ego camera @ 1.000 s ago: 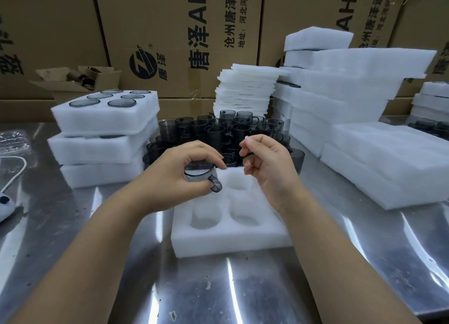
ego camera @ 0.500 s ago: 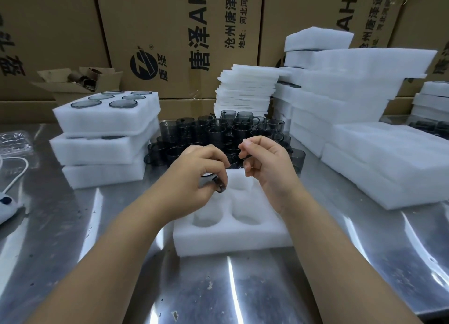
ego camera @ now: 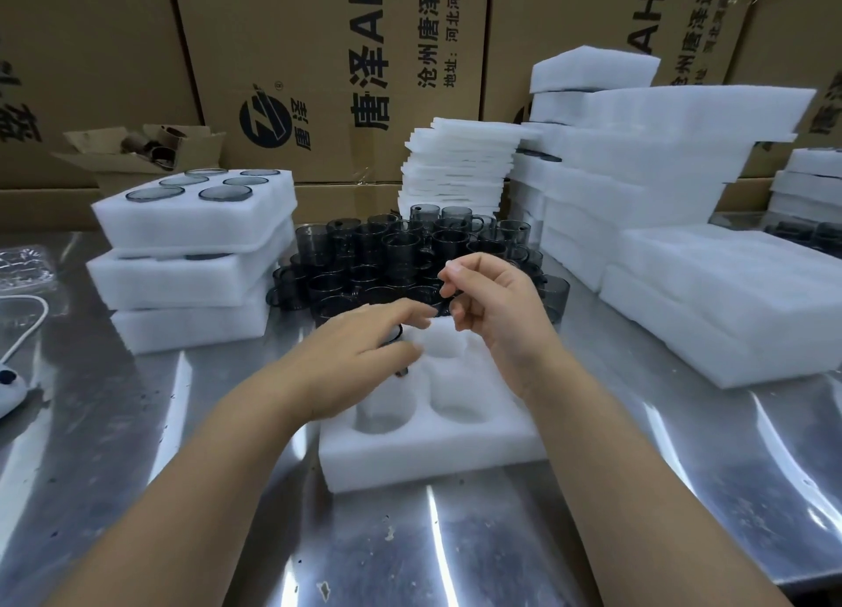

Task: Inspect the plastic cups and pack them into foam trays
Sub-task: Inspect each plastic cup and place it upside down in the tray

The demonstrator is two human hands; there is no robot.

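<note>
A white foam tray point(ego camera: 433, 451) with round pockets lies on the steel table in front of me. My left hand point(ego camera: 360, 360) lies over its far-left pocket, fingers stretched out and pressing on a dark smoky plastic cup point(ego camera: 398, 333). Only the cup's rim and handle show under the hand. My right hand point(ego camera: 494, 319) hovers just right of it above the tray's far edge, fingers loosely curled and holding nothing. Several more dark cups point(ego camera: 401, 251) stand crowded together behind the tray.
Three stacked foam trays point(ego camera: 191, 260) stand at the left, the top one filled with cups. Thin foam sheets point(ego camera: 460, 164) and tall foam stacks point(ego camera: 660, 150) rise behind and to the right. Cardboard cartons point(ego camera: 319, 59) wall the back. A white corded device point(ego camera: 9, 383) lies far left.
My left hand carried the cup down and right into the tray's far-left pocket, and its fingers straightened over it. My right hand stayed almost still.
</note>
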